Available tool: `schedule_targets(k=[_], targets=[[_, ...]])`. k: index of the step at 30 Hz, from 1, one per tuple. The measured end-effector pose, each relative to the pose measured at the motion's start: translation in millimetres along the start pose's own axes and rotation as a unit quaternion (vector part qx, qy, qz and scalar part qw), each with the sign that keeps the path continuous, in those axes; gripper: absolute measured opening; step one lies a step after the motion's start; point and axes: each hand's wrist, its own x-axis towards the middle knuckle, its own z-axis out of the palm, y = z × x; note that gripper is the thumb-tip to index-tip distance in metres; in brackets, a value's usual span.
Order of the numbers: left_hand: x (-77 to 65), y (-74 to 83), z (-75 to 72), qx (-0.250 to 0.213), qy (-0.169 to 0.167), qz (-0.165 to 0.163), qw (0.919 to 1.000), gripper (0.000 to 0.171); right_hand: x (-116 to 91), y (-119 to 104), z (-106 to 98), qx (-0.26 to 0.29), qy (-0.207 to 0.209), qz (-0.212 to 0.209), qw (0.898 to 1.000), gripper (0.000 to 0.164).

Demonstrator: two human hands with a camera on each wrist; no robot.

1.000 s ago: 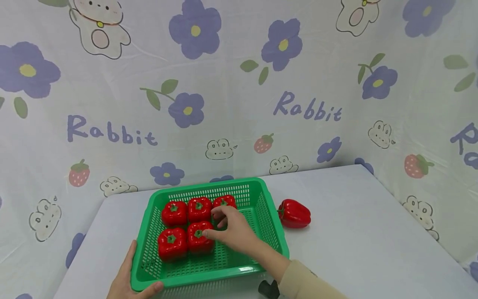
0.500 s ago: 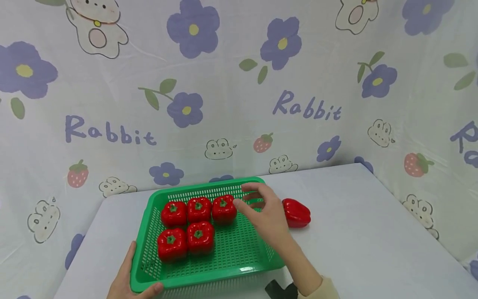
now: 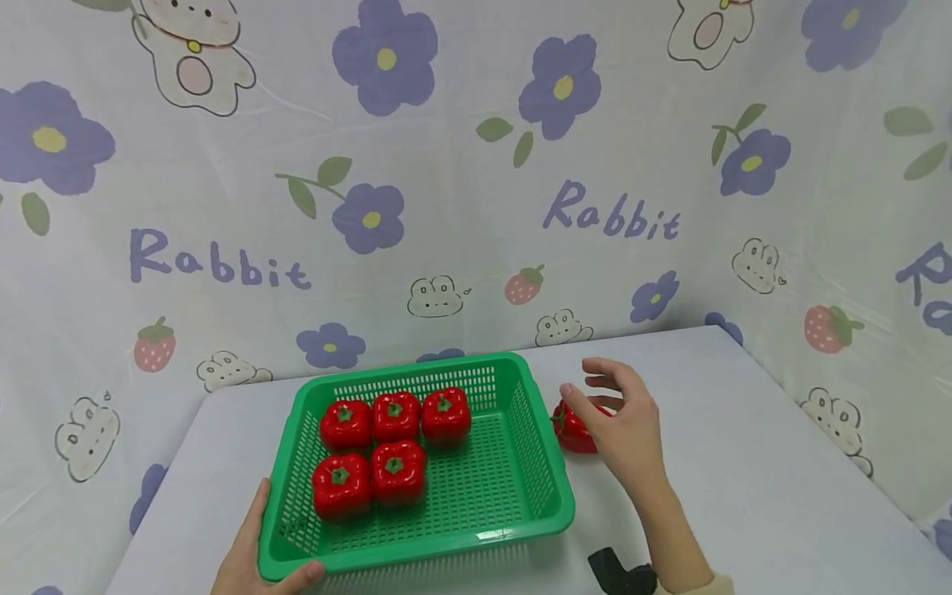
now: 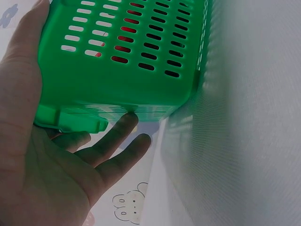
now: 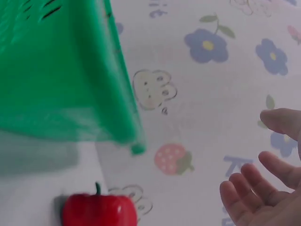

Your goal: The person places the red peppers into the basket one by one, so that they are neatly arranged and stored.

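Observation:
My left hand [image 3: 247,558] grips the near left corner of a green plastic basket [image 3: 439,545], thumb on the front rim and fingers along the left side. In the left wrist view some fingertips [image 4: 127,121] lie by the basket's outer wall. Several red bell peppers stand stem-up inside, in two rows; one is the back-right bell pepper [image 3: 446,417]. Another red bell pepper [image 3: 574,431] lies on its side right of the basket. My right hand [image 3: 630,434] hovers over it, fingers loosely bent and holding nothing, and hides its right part. The right wrist view shows this pepper [image 5: 99,210] below the basket's rim.
A white table [image 3: 759,463] bears everything. Behind and at the sides hangs a cloth [image 3: 476,190] printed with flowers and rabbits. The basket's right part shows bare green floor [image 3: 483,479]. A black object [image 3: 621,574] is by my right wrist.
My right hand has left the peppers inside the basket and swung right, past the rim, to above the lying bell pepper. My left hand and the basket have stayed put.

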Motion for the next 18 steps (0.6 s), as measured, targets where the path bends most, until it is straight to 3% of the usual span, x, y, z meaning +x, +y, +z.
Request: schedule_targets(k=[7,12,18], targets=[[-0.2,-0.3,-1.9,0.013,-0.002,-0.003,0.9999,0.126,1,36,-9,-0.060,-0.035,-0.003,0.998,0.053],[0.3,-0.1,-4.7,0.002,-0.006,0.006,1.0000,0.121,4,54,-12,-0.085,-0.085,0.027,0.992,0.061],[-0.6,0.3,-4.5,0.017,0.005,0.054,0.9984,0.118,5,70,-15,-0.101,-0.140,0.055,0.983,0.068]])
